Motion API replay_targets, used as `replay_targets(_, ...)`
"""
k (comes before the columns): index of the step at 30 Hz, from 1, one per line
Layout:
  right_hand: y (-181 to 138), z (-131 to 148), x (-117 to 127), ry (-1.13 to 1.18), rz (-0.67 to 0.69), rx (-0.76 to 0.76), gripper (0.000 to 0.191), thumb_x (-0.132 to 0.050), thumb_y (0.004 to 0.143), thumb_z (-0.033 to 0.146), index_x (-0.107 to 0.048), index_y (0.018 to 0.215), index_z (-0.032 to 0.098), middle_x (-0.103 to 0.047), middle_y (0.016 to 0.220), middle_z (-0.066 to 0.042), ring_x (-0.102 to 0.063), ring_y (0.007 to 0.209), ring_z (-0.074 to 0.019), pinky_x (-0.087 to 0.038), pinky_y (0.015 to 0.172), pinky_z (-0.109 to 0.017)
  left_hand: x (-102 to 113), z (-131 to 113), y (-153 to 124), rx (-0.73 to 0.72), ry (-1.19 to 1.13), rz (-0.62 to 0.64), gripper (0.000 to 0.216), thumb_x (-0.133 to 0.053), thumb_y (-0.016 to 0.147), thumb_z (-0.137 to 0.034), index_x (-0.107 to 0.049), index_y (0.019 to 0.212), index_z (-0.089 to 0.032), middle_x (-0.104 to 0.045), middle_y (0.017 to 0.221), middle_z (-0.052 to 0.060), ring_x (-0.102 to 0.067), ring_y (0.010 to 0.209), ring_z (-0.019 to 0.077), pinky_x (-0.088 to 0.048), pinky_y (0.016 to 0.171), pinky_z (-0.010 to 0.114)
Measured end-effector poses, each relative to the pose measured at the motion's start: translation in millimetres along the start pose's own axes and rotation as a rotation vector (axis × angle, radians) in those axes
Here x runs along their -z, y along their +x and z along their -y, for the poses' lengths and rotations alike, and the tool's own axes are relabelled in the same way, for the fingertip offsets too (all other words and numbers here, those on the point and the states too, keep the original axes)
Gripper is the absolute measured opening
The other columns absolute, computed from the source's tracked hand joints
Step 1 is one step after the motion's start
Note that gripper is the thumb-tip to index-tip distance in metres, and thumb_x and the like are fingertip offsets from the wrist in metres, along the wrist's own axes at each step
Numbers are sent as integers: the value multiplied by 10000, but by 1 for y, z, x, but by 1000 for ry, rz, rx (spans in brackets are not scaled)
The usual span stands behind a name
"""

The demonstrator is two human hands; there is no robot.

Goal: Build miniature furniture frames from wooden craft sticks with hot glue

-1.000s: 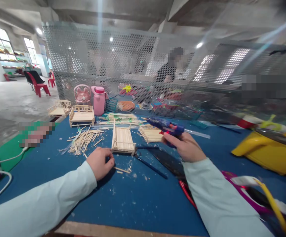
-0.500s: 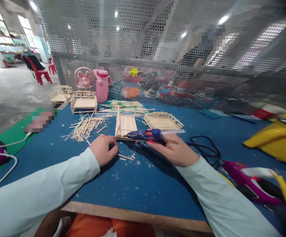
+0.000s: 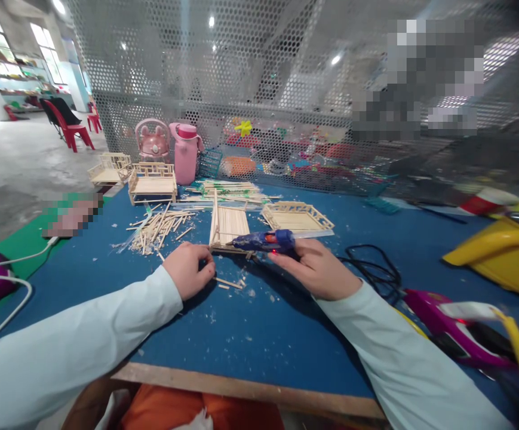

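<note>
My right hand (image 3: 326, 269) is wrapped round a dark blue glue gun (image 3: 268, 240) with a clear glue stick coming out of its back. The gun's nozzle points left, at the front edge of a small model of wooden sticks (image 3: 231, 226). This model has a slatted floor and a raised frame on its left side. At its front left corner is my left hand (image 3: 190, 270), fingers curled in against the corner; their tips are partly hidden. Short loose sticks (image 3: 227, 282) and crumbs lie just in front of the model.
Behind are a pile of cut sticks (image 3: 163, 230), another stick frame (image 3: 297, 218), finished-looking stick models (image 3: 153, 184) and a pink bottle (image 3: 186, 152). A black cable (image 3: 375, 272) and a purple-white device (image 3: 458, 328) lie right. A perforated metal screen (image 3: 259, 77) borders the table's far side.
Both hands and the stick model stay nearly in place. The glue gun has shifted very slightly. Beyond the screen, a blurred person has moved right.
</note>
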State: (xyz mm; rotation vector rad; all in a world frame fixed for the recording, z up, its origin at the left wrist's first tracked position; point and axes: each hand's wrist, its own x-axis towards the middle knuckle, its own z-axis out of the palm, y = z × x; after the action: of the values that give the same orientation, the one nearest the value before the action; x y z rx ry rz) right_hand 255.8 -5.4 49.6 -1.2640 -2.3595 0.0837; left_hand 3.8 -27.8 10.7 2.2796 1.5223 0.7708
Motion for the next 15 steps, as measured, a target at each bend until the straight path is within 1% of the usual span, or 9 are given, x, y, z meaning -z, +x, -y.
replay_targets(3, 0, 0, 0, -12, 17, 15, 290, -512, 845, 412, -696, 837, 188, -707, 800, -78, -647, 791, -220, -478, 713, -302, 0, 0, 0, 0, 2, 6, 163, -515, 755, -220, -652, 670, -194, -720, 864, 68, -628, 873, 253, -470, 806, 375)
replay_targets(8, 0, -1, 0, -85, 23, 68, 358, -461, 875, 417, -673, 736, 165, -673, 694, -84, -624, 697, -210, -466, 669, -312, 1, -1, 0, 7, 8, 20, 163, -516, 758, -215, -651, 672, -189, -721, 852, 64, -634, 884, 247, -466, 822, 368)
replay_targets(12, 0, -1, 2, -69, 15, 112, 333, -453, 883, 409, -662, 789, 166, -673, 728, -78, -622, 715, -204, -458, 659, -300, 2, -2, 0, 17, 11, 26, 157, -522, 760, -215, -652, 676, -185, -721, 844, 63, -629, 916, 248, -463, 837, 365)
replay_targets(15, 0, 0, 2, -75, -1, 113, 349, -448, 884, 418, -633, 725, 168, -642, 665, -69, -598, 653, -193, -440, 618, -295, 2, -2, 0, 17, 13, 26, 154, -525, 760, -210, -654, 682, -182, -721, 855, 65, -628, 921, 249, -464, 842, 370)
